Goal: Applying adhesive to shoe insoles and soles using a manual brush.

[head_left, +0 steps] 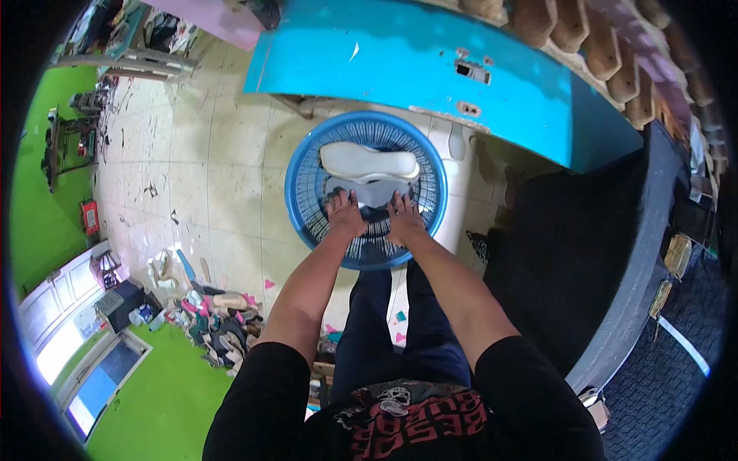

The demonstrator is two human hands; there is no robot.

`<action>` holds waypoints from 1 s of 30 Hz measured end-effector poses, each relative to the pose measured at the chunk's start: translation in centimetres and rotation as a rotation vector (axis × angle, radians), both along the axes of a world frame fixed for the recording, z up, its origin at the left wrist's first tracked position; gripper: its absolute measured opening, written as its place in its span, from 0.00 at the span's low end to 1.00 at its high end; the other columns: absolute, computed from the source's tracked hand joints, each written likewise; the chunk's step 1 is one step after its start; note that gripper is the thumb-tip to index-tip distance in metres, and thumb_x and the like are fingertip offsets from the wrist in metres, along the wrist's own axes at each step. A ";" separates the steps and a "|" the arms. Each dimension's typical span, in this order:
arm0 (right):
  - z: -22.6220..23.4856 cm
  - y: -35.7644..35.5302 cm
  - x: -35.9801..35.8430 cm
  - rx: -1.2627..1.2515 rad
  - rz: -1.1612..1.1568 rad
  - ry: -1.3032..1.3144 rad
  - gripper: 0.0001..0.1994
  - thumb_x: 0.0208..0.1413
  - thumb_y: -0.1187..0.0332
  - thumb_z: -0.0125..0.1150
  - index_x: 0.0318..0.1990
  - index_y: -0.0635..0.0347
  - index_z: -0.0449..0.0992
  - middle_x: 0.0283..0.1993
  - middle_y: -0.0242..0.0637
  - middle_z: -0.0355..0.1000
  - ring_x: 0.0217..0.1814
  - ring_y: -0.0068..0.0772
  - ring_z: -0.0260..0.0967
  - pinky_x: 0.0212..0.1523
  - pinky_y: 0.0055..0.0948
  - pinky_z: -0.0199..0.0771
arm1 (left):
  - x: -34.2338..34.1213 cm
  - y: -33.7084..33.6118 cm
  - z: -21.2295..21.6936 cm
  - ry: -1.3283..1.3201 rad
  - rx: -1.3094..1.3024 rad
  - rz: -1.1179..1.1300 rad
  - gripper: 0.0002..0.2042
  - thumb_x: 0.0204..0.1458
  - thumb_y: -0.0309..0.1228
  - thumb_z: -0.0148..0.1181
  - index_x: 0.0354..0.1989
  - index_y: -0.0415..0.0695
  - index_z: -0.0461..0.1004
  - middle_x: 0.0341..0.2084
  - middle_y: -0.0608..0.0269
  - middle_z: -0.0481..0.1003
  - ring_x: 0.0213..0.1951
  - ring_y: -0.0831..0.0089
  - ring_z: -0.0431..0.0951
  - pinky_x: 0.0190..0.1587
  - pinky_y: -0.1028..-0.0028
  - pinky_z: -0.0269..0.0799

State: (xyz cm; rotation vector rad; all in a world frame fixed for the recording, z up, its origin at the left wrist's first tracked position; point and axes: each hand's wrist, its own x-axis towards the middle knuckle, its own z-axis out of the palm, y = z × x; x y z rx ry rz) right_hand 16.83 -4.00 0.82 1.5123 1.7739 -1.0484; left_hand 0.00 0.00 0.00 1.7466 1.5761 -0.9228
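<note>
Two forearms extend from the black short sleeves of a shirt (400,419), over dark trousers (369,326), into a round basket (290,188) set in front of the legs. The basket is blue plastic: smooth, thick circular rim, sloping wall of narrow slats with open slots. Inside its near half, the left hand (346,213) and the right hand (405,219) are positioned apart, backs upward, fingers directed forward over a flat grey piece (375,193). The fingertips meet the grey piece; whether either hand grips it cannot be told. The grey piece is smooth and matte, partly covered by the fingers. Directly beyond it, within the far half of the basket, a white shoe sole (361,163) lies crosswise: elongated outline, broad rounded left end, narrowed waist, thick pale side wall, plain upper face. To the right, a black, matte, fabric-like surface (569,230) adjoins a curved grey edge. Glossy cream floor tiles (231,154) surround the basket, with a mixed heap of scraps (223,326) at left. Beyond the basket stands a turquoise painted panel (369,61) with chipped patches and small cutouts; tan wooden blocks (596,50) with rounded ends line the upper right. Farther left rise flat green walls (161,399).
</note>
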 end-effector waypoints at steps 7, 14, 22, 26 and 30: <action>6.8 -0.2 1.4 0.350 -0.076 0.299 0.28 0.53 0.66 0.59 0.63 0.59 0.70 0.73 0.49 0.58 0.77 0.53 0.52 0.77 0.55 0.46 | -3.5 1.1 1.2 -0.227 -0.102 0.173 0.42 0.55 0.51 0.60 0.76 0.50 0.51 0.75 0.53 0.51 0.75 0.53 0.49 0.72 0.39 0.41; 18.6 -7.7 8.6 0.767 -0.158 0.474 0.23 0.53 0.66 0.62 0.58 0.57 0.73 0.70 0.45 0.62 0.71 0.51 0.57 0.71 0.51 0.55 | -5.7 -8.0 6.9 -0.597 0.210 0.080 0.35 0.56 0.43 0.59 0.74 0.61 0.57 0.72 0.60 0.59 0.74 0.57 0.53 0.71 0.35 0.40; 25.0 -15.7 9.2 0.853 -0.537 0.409 0.18 0.58 0.63 0.62 0.55 0.53 0.77 0.56 0.45 0.75 0.61 0.47 0.70 0.63 0.45 0.66 | -8.1 -14.3 10.0 -0.935 0.384 0.395 0.30 0.57 0.36 0.61 0.71 0.54 0.63 0.66 0.53 0.68 0.68 0.50 0.65 0.68 0.56 0.60; 28.4 -17.8 8.1 0.647 -1.023 0.481 0.17 0.61 0.62 0.59 0.56 0.55 0.74 0.28 0.48 0.76 0.34 0.51 0.77 0.39 0.46 0.74 | -7.1 -13.0 12.9 -0.944 0.149 0.301 0.27 0.58 0.31 0.60 0.67 0.46 0.67 0.62 0.47 0.72 0.64 0.53 0.71 0.65 0.65 0.65; 28.0 -20.1 8.0 0.686 -0.995 0.530 0.16 0.60 0.68 0.58 0.56 0.57 0.74 0.34 0.46 0.78 0.37 0.49 0.77 0.41 0.44 0.75 | -4.0 -6.6 15.4 -1.125 0.102 0.017 0.20 0.61 0.26 0.55 0.62 0.35 0.70 0.60 0.48 0.74 0.64 0.59 0.72 0.67 0.66 0.63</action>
